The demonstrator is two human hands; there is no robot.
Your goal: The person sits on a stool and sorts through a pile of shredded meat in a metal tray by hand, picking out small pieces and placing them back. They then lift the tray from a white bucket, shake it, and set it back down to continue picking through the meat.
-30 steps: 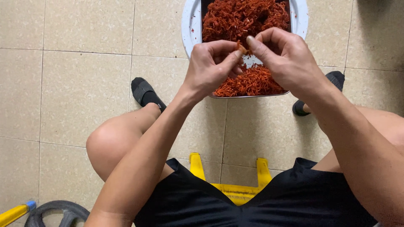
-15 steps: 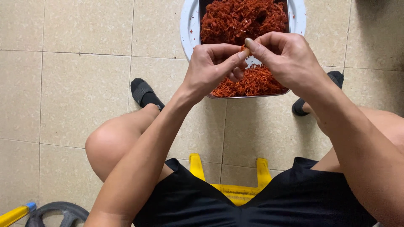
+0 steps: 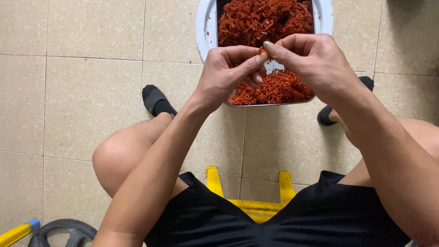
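Tiled floor point(image 3: 82, 91), white basin point(image 3: 203, 27) of red shreds point(image 3: 260, 20). Left hand point(image 3: 228, 73), right hand point(image 3: 315, 64): fingertips pinched shut on one small red piece point(image 3: 261, 50) above basin.

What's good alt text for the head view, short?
Seen from above, the left hand and right hand pinch a small red shred between them over a white basin of red shredded pieces, on a tiled floor.

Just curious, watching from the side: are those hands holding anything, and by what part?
Yes: a small reddish-orange piece, pinched between the fingertips of the left hand and right hand. Which part of it cannot be told.
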